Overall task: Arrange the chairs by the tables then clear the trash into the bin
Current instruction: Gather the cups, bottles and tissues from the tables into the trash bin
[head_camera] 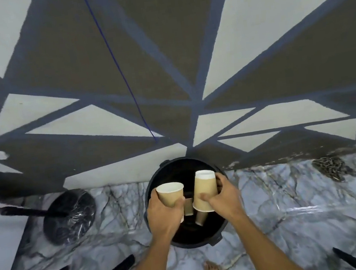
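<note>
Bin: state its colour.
Black bin, seen from the head view, under both hands' cups.

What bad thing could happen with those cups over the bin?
The left hand holds its paper cup near the bin's rim, so if dropped it might bounce out onto the floor. The right hand's cup is tipped over, so any leftover drink could spill.

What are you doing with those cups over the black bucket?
A person is throwing away trash. The left hand holds one paper cup upright, and the right hand holds another cup tipped upside down. Both are right above the open black bin, which stands on the marble floor by the painted wall. A couple of cups already lie inside.
</note>
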{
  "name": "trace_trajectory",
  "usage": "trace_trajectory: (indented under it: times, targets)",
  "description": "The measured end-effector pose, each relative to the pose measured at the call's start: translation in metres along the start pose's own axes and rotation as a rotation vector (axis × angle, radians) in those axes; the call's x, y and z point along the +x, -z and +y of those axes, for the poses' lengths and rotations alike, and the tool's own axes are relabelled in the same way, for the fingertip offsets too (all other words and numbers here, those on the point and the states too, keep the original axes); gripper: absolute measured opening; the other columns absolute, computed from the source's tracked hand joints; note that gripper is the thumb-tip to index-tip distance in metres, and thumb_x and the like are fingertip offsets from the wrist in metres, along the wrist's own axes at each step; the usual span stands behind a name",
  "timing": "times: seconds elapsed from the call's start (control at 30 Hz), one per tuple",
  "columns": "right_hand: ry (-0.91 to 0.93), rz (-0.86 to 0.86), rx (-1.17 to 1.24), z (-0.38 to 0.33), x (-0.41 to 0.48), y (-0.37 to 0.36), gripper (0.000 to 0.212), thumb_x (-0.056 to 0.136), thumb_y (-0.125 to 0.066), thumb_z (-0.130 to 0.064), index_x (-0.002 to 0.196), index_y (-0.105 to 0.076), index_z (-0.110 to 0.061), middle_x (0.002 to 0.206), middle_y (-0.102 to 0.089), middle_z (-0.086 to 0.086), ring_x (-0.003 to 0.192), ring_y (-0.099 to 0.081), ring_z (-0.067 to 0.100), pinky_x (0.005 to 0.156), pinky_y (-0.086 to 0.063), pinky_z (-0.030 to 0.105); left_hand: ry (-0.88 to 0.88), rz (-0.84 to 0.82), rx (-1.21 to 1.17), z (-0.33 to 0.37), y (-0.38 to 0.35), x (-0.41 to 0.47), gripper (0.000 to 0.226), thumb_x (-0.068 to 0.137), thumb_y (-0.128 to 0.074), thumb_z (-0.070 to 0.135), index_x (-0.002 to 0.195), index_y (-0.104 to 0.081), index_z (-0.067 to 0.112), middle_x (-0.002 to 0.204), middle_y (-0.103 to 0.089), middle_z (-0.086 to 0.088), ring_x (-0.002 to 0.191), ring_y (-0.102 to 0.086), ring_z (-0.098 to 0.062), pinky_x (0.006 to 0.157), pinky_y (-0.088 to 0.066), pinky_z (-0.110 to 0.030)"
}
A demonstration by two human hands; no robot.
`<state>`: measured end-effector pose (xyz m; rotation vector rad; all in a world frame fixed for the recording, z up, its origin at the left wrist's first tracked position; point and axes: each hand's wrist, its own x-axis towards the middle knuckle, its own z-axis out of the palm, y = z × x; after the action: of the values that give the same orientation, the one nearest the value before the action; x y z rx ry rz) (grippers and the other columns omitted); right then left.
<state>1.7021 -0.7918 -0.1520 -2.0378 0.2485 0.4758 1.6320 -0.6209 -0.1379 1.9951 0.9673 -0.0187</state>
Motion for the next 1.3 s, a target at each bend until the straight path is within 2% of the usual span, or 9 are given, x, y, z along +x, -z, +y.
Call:
trace_trajectory:
  times: [0.07,0.13,0.27,0.43,0.63,0.83,1.0,1.13,1.3]
  targets:
    - [-0.035,-0.038,-0.06,-0.003,0.022,-0.007,0.108,0.064,-0.089,-0.036,0.153,-0.029,-0.022,0.149,-0.046,0.002,0.134,-0.047,0.023,0.109,-0.042,0.044,0.07,0.014,0.048,-0.001,-0.001,0.016,0.097,0.061,-0.076,0.051,0.146,-0.036,0.025,0.138,-0.057,-0.004,0.125,-0.055,-0.029,0.101,-0.049,-0.05]
    - [-0.042,-0.037,-0.127,-0.002,0.038,-0.013,0.106,0.069,-0.087,-0.036,0.154,-0.026,-0.021,0.153,-0.041,0.004,0.138,-0.042,0.025,0.111,-0.04,0.045,0.116,-0.002,0.077,-0.003,0.0,0.025,0.099,0.072,-0.078,0.041,0.153,-0.028,0.018,0.146,-0.049,-0.007,0.134,-0.047,-0.031,0.108,-0.043,-0.048]
    - [-0.048,-0.065,-0.138,0.003,0.044,-0.022,0.083,0.074,-0.084,-0.03,0.145,-0.042,-0.024,0.143,-0.05,0.003,0.131,-0.048,0.024,0.105,-0.045,0.041,0.115,-0.09,0.108,-0.014,-0.001,0.037,0.088,0.071,-0.074,0.047,0.148,-0.036,0.027,0.141,-0.054,-0.001,0.128,-0.052,-0.025,0.104,-0.048,-0.046]
    - [-0.006,-0.078,-0.195,0.008,0.026,-0.023,0.053,0.076,-0.081,-0.025,0.125,-0.06,-0.024,0.124,-0.062,0.001,0.117,-0.058,0.021,0.098,-0.05,0.037,0.074,-0.194,0.122,-0.011,0.0,0.032,0.077,0.077,-0.076,0.038,0.145,-0.042,0.026,0.143,-0.05,0.0,0.128,-0.051,-0.025,0.105,-0.046,-0.044]
    - [0.042,-0.005,-0.208,0.009,-0.027,-0.005,0.05,0.078,-0.079,-0.027,0.125,-0.062,-0.023,0.124,-0.061,-0.002,0.118,-0.058,0.017,0.097,-0.05,0.03,-0.109,-0.261,0.178,-0.01,0.011,0.0,0.066,0.083,-0.076,0.027,0.142,-0.048,0.022,0.14,-0.053,-0.002,0.128,-0.051,-0.022,0.106,-0.043,-0.034]
    - [0.085,0.149,-0.22,0.014,-0.131,0.025,0.051,0.081,-0.077,-0.029,0.128,-0.06,-0.022,0.132,-0.059,-0.002,0.124,-0.054,0.016,0.101,-0.043,0.026,-0.344,-0.392,0.205,-0.006,0.033,-0.07,0.067,0.079,-0.069,0.023,0.142,-0.046,0.024,0.141,-0.051,-0.002,0.127,-0.05,-0.022,0.106,-0.045,-0.04]
    - [0.049,0.304,-0.174,0.04,-0.237,0.053,0.046,0.083,-0.075,-0.029,0.126,-0.059,-0.024,0.137,-0.053,-0.004,0.129,-0.049,0.016,0.106,-0.041,0.031,-0.576,-0.509,0.268,-0.006,0.042,-0.149,0.064,0.083,-0.071,0.029,0.142,-0.046,0.023,0.14,-0.05,0.0,0.128,-0.048,-0.022,0.106,-0.044,-0.041]
    - [-0.019,0.475,-0.142,0.075,-0.322,0.087,0.045,0.083,-0.074,-0.029,0.125,-0.06,-0.024,0.134,-0.056,-0.004,0.128,-0.049,0.015,0.104,-0.042,0.03,-0.761,-0.641,0.325,0.002,0.028,-0.224,0.051,0.082,-0.072,0.03,0.13,-0.054,0.026,0.124,-0.055,0.008,0.121,-0.051,-0.017,0.097,-0.044,-0.03]
    - [-0.121,0.659,-0.13,0.117,-0.417,0.131,0.049,0.083,-0.075,-0.031,0.129,-0.059,-0.024,0.134,-0.054,-0.007,0.124,-0.051,0.014,0.102,-0.042,0.028,-0.938,-0.815,0.374,0.004,-0.009,-0.319,0.061,0.083,-0.07,0.031,0.14,-0.047,0.026,0.143,-0.048,0.003,0.134,-0.042,-0.019,0.11,-0.038,-0.038]
